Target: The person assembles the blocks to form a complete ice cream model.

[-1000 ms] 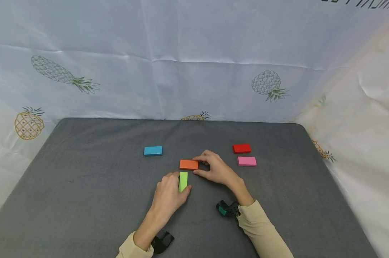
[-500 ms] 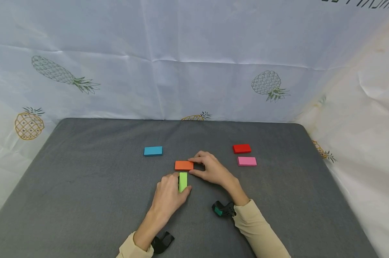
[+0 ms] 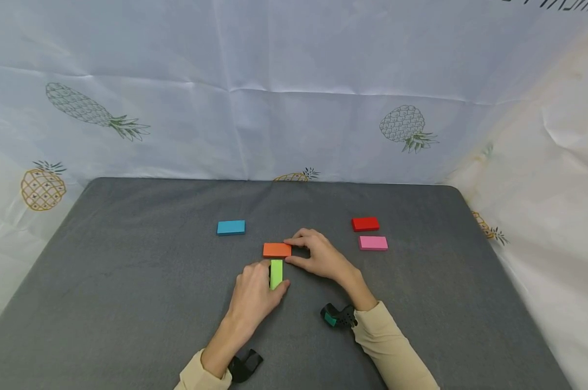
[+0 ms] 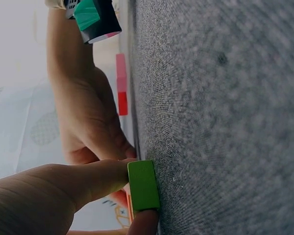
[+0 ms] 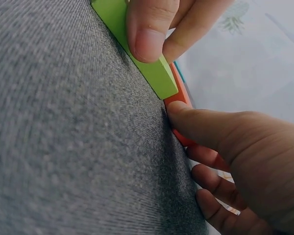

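Note:
A light green block (image 3: 276, 274) lies lengthwise toward me in the middle of the table, gripped by my left hand (image 3: 252, 290) between thumb and fingers. Just beyond its far end, an orange block (image 3: 276, 249) lies crosswise. My right hand (image 3: 324, 259) pinches the orange block's right end with thumb and index finger. In the left wrist view, finger and thumb hold the green block (image 4: 144, 185) at opposite sides. The right wrist view shows the right thumb against the orange block (image 5: 178, 95), close beside the green block's end.
A blue block (image 3: 231, 227) lies farther back on the left. On the right, a red block (image 3: 365, 224) lies behind a pink block (image 3: 373, 243). The grey table (image 3: 128, 287) ends at a pineapple-print cloth (image 3: 303, 124).
My right hand has slid the orange block a little to the left, so it sits across the green block's far end. The left hand and green block have stayed nearly still.

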### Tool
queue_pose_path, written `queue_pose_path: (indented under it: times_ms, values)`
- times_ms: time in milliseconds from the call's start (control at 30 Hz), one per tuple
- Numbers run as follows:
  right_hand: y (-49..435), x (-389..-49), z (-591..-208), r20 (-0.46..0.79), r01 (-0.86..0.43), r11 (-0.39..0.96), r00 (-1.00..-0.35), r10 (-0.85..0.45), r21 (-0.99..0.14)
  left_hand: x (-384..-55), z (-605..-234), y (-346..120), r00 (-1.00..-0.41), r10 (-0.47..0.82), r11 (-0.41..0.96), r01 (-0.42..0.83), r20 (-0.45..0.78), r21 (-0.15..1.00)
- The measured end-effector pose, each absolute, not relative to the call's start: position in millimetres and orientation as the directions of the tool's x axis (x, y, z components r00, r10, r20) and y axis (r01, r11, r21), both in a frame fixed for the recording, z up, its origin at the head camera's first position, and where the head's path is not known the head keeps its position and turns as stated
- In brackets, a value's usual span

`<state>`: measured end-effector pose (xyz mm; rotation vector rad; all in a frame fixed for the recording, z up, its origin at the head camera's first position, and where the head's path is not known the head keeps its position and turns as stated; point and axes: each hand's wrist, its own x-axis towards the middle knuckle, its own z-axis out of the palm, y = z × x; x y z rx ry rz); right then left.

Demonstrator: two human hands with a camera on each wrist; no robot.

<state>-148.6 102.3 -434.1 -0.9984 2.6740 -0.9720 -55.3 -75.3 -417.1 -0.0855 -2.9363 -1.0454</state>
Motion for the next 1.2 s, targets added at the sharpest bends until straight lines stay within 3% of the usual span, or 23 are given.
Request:
queue_pose_path:
  times_ms: [1200]
  values:
    - [103.4,-141.3,-436.7,0.084,-0.549,0.575,-0.764,-0.640,-0.607,-50.8,-413.1,-76.3,-0.999,0.052,0.761,0.037,-0.004,0.648]
